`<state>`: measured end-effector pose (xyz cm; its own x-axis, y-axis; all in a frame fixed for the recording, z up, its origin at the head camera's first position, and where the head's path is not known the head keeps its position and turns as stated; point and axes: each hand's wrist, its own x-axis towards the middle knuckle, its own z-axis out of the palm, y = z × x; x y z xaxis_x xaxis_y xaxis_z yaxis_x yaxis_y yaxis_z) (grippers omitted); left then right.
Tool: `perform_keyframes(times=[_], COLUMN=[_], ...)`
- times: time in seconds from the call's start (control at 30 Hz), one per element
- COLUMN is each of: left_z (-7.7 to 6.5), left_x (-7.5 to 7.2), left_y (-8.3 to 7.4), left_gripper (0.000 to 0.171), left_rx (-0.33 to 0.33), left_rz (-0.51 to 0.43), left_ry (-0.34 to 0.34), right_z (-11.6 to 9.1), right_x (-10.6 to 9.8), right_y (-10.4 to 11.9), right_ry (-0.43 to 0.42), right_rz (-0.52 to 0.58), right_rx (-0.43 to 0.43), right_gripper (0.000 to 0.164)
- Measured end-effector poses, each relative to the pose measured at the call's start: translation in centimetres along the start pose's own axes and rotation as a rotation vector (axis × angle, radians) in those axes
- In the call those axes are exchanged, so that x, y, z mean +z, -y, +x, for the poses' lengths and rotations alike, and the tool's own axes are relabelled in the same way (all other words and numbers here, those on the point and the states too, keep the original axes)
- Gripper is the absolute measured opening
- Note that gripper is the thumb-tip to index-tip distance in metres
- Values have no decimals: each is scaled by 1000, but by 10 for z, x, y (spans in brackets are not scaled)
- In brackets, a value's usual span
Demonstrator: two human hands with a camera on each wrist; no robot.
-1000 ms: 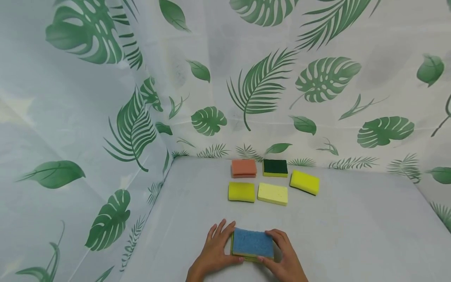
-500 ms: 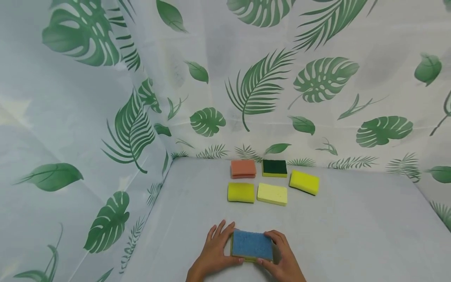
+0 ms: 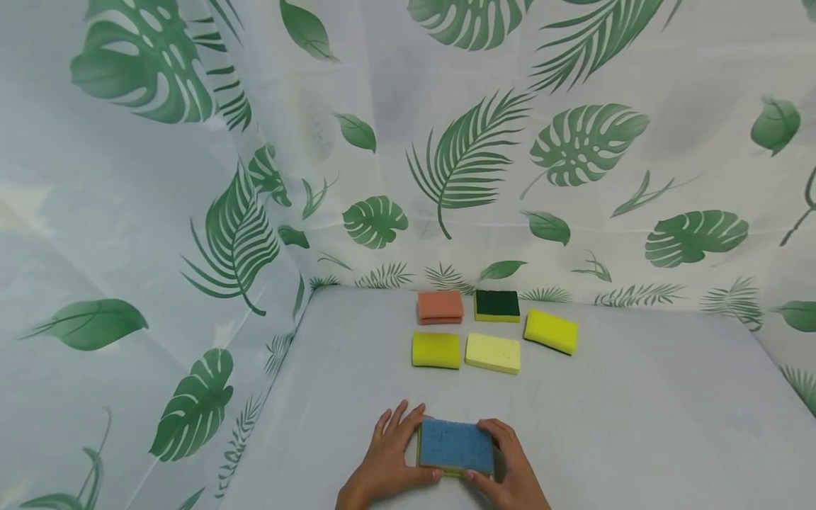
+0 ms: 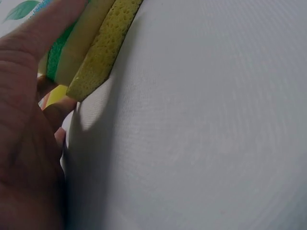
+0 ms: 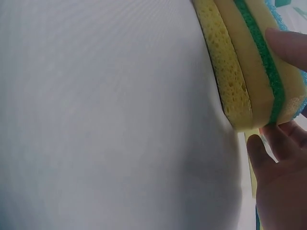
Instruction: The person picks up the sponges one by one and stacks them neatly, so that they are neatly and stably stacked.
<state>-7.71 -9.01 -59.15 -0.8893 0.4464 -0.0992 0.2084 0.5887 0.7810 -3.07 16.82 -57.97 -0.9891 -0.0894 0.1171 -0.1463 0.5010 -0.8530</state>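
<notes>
At the near middle of the table, both hands grip a stack of sponges from its two sides. A blue-topped scouring sponge [image 3: 455, 444] lies uppermost, flat, blue face up. Under it, in the right wrist view, comes a beige sponge with a green layer [image 5: 267, 67], and lowest a porous yellow sponge [image 5: 228, 72] close over the table. My left hand [image 3: 385, 460] has its thumb along the front edge and a finger at the far left corner. My right hand [image 3: 512, 467] holds the right end, thumb at the front, fingers at the far right corner.
Farther back on the grey-white table [image 3: 605, 425] lie a salmon sponge [image 3: 440, 306], a dark-green-topped sponge [image 3: 497, 304], a bright yellow sponge [image 3: 551, 331] turned at an angle, a mustard sponge [image 3: 436, 350] and a pale yellow sponge [image 3: 493, 353]. Leaf-patterned sheets [image 3: 472, 212] wall the back and left.
The blue-topped sponge has shifted very slightly toward the person, while both hands keep nearly the same hold. The sponges at the back stay where they were.
</notes>
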Motion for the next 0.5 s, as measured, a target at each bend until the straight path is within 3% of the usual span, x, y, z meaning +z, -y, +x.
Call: perform_keyframes(times=[0.27, 0.5], left_z=[0, 0], left_x=[0, 4], left_y=[0, 2], left_gripper=[81, 84], left_rx=[-1, 3], left_rz=[-12, 5], left_ry=[-4, -17], right_z=[-3, -4], right_x=[2, 0], right_y=[1, 4], right_ry=[-11, 25], right_rz=[37, 97], right_rx=[1, 92], right_gripper=[81, 82])
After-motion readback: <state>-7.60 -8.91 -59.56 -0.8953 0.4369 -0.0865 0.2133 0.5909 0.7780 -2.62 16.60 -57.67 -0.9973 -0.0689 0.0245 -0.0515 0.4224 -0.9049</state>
